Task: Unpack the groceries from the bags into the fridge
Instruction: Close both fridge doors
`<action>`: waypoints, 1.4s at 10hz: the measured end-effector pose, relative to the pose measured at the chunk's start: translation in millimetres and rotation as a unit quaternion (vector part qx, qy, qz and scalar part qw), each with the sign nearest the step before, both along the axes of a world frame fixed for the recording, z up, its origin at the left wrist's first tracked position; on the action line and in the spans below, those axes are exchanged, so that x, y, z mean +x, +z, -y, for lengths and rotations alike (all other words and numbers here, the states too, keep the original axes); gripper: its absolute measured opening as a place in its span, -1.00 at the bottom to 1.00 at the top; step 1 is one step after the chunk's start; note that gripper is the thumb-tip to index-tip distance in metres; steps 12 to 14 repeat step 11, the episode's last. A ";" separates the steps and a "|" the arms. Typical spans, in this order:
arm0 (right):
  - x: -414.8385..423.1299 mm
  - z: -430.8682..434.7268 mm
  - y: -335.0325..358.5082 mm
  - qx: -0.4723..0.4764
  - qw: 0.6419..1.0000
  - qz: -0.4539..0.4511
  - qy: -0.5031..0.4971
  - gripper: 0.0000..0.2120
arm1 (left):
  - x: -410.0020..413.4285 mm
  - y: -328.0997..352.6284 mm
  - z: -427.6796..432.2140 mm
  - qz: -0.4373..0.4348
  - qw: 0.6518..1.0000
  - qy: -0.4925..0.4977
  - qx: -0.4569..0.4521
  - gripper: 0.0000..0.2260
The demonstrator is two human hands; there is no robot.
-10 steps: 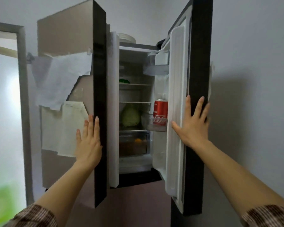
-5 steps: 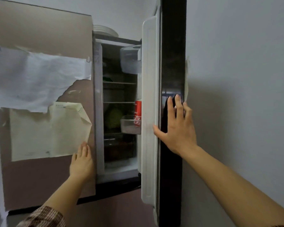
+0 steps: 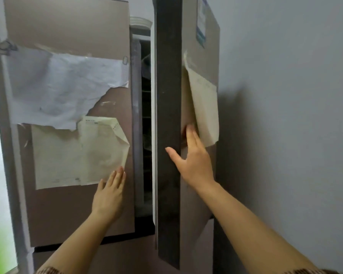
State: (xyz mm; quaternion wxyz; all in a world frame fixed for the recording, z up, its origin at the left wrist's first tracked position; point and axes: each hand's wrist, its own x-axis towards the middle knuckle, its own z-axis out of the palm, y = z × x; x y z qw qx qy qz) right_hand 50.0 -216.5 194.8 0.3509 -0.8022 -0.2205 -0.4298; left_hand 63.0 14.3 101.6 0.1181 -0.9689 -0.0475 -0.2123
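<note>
The fridge's left door (image 3: 71, 26) lies almost flat against the cabinet, and my left hand (image 3: 109, 194) rests flat on its brown front with fingers apart. The right door (image 3: 167, 115) stands slightly ajar, its dark edge facing me. My right hand (image 3: 194, 161) presses on that door, thumb on the dark edge and fingers spread on the outer face. Only a narrow dark gap (image 3: 146, 119) between the doors shows wire shelves inside. No groceries or bags are in sight.
Torn white paper (image 3: 63, 86) and yellowed sheets (image 3: 73, 155) hang on the left door, and another yellowed sheet (image 3: 206, 107) on the right door. A white plate (image 3: 140, 21) sits on top of the fridge. A grey wall (image 3: 285, 115) stands close on the right.
Both doors have swung inward from wide open to nearly closed. The cola can, cabbage and shelves inside have dropped out of sight. Both hands stayed pressed on the doors.
</note>
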 end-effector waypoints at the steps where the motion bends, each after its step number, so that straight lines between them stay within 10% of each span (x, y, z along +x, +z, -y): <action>1: 17.9 -28.1 -0.7 -0.055 0.998 0.004 -0.022 -0.26 | 2.8 -0.5 -3.8 0.010 1.000 -0.016 -0.004 -0.28; 7: 93.0 -110.8 5.3 -0.235 0.964 -0.080 -0.095 -0.33 | 13.2 -11.6 -9.7 0.011 1.000 -0.020 -0.007 -0.27; 14: 55.7 -80.6 -21.6 -0.193 0.965 -0.165 0.059 -0.43 | 16.4 -25.0 1.2 0.071 0.992 -0.045 -0.089 -0.19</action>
